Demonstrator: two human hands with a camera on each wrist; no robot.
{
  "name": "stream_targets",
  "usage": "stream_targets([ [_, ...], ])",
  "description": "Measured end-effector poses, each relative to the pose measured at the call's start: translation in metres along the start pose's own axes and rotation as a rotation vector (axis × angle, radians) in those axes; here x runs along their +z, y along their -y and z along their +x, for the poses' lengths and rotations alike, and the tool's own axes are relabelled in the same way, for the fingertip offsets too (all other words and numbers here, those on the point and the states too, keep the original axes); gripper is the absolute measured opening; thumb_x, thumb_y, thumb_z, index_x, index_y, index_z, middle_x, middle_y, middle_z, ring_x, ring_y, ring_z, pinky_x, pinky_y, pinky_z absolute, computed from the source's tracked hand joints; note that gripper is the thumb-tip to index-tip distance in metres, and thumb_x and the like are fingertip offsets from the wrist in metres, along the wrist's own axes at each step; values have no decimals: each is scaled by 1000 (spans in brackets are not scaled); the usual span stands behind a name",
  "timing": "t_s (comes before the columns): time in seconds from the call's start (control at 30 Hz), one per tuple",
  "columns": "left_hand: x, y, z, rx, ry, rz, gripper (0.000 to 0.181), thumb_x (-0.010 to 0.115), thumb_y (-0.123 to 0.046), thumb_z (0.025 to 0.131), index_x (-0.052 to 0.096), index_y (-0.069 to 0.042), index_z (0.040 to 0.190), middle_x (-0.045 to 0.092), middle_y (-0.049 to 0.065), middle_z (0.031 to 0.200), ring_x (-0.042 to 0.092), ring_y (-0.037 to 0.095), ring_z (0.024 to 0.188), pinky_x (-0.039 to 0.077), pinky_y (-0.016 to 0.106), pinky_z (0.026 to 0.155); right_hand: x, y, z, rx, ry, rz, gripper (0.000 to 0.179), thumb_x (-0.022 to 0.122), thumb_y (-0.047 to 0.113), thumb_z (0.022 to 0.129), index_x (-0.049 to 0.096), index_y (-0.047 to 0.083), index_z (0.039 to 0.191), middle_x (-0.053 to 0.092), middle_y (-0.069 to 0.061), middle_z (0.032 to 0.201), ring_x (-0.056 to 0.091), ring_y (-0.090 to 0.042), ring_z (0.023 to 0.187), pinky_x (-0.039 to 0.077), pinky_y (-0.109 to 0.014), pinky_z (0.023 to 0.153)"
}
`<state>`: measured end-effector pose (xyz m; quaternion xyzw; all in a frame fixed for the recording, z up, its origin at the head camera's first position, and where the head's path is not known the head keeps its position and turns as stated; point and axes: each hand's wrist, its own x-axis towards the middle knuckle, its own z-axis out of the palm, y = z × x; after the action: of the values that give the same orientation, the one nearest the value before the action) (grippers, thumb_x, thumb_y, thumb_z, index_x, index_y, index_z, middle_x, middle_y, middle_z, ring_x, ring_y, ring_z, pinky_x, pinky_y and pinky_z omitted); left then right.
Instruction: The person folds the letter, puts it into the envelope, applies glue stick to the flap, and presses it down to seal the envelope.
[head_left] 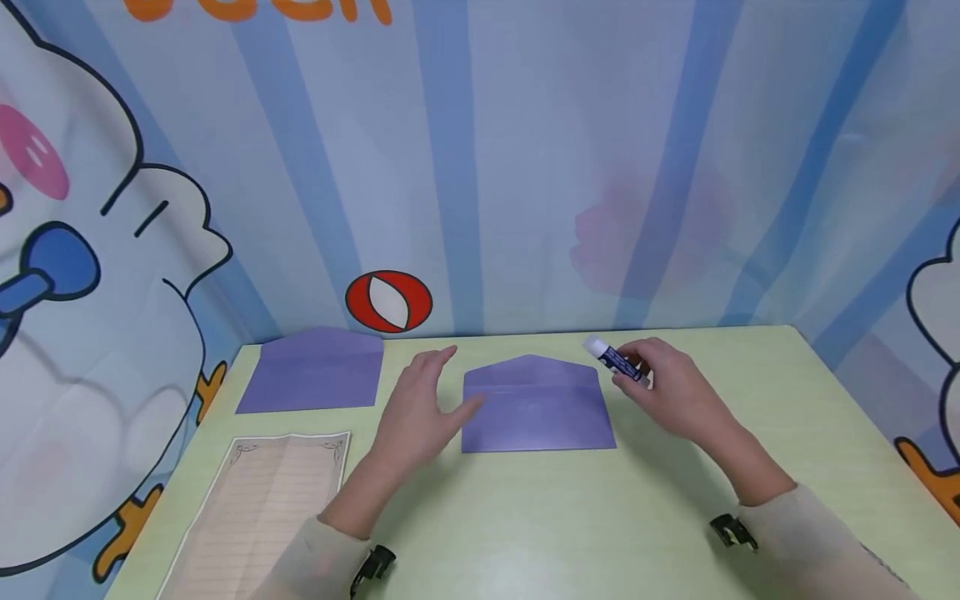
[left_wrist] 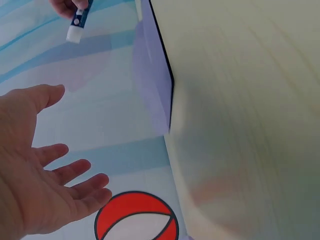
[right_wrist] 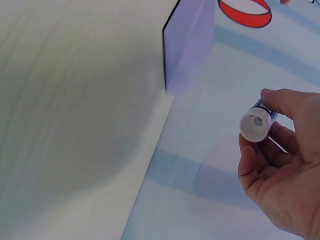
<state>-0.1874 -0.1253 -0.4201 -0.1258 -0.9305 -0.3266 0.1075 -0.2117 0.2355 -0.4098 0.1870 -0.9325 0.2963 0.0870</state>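
Observation:
My right hand (head_left: 671, 390) pinches a glue stick (head_left: 619, 362) between thumb and fingers, above the table to the right of a purple envelope. The stick has a dark blue label, and a white end points up and left. In the right wrist view, the glue stick (right_wrist: 255, 125) shows a round hollow in its white end. The purple envelope (head_left: 536, 421) lies in the middle with its pointed flap spread away from me. At its left edge hovers my left hand (head_left: 420, 412), fingers spread and holding nothing; its thumb overlaps the envelope in the head view.
Another purple envelope (head_left: 315, 375) lies at the table's back left corner, flap up. In front of it is a creased sheet of lined paper (head_left: 277, 483) with a decorative border, partly under the left forearm. A printed cartoon backdrop (head_left: 525, 167) stands along the table's back edge.

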Motion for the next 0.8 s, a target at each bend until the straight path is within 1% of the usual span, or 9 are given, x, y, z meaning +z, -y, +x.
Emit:
stream_targets([
  [0.17, -5, 15, -1, 91, -9, 151, 73, 80, -43, 94, 54, -10, 154, 54, 15, 150, 51, 38, 137, 44, 57, 112, -11, -21, -2, 50, 27, -24, 30, 73, 16, 102, 68, 0, 127, 65, -14, 110, 61, -22, 86, 50, -36, 66],
  [0.33, -5, 26, -3, 136, 10, 259, 74, 82, -43, 91, 56, -9, 152, 53, 18, 151, 49, 40, 139, 42, 61, 112, -18, -43, -4, 130, 68, -63, 31, 71, 16, 103, 67, -2, 128, 65, -17, 109, 59, -23, 79, 50, -37, 63],
  [0.5, -5, 32, -6, 138, 32, 305, 78, 84, -47, 89, 56, -9, 152, 53, 19, 151, 48, 40, 139, 40, 61, 114, -24, -63, -5, 182, 101, -114, 32, 71, 18, 102, 67, -4, 126, 66, -19, 109, 59, -24, 80, 49, -38, 65],
  [0.67, -6, 33, -8, 130, 60, 324, 80, 84, -49, 89, 56, -9, 152, 52, 19, 151, 47, 40, 140, 39, 61, 115, -29, -87, -6, 204, 135, -152, 34, 71, 17, 102, 66, -9, 124, 69, -22, 107, 60, -26, 81, 49, -41, 67],
  [0.8, -7, 34, -9, 119, 83, 335, 81, 83, -50, 89, 55, -9, 152, 51, 20, 152, 46, 40, 141, 39, 61, 115, -33, -99, -7, 226, 162, -175, 36, 70, 17, 102, 64, -12, 122, 69, -22, 103, 60, -26, 79, 50, -42, 66],
])
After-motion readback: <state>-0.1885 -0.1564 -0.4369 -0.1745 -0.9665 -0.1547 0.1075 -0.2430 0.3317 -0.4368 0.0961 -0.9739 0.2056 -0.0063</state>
